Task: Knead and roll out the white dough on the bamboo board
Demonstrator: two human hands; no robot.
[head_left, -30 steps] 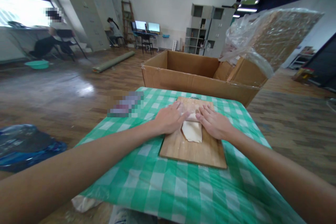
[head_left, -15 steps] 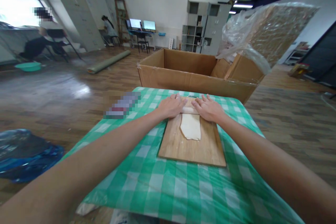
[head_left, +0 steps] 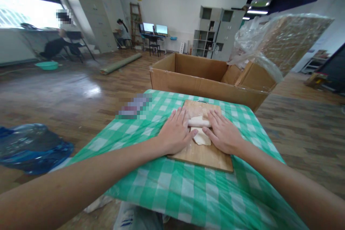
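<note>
A pale rolling pin point(head_left: 198, 123) lies crosswise on a sheet of dough point(head_left: 202, 138), which shows on both sides of it. The dough rests on a wooden board point(head_left: 201, 161). My left hand point(head_left: 176, 131) lies over the pin's left end, its fingers stretched forward and its thumb pointing inward. Over the right end lies my right hand point(head_left: 222, 131), also flat, with its thumb near the dough. Both hands are open, pressing from above rather than wrapped round the pin. The pin's ends are hidden under them.
A green-and-white checked cloth point(head_left: 151, 176) covers the table. Beyond it stands a large open cardboard box point(head_left: 210, 88) with plastic wrap. A blurred-out flat item point(head_left: 134, 106) lies at the table's left. A blue plastic bag point(head_left: 35, 147) is on the left. Two people sit further back.
Both hands have drawn the rolling pin back toward me, from the dough's far edge to its middle. Dough now shows beyond the pin. The view has shifted slightly.
</note>
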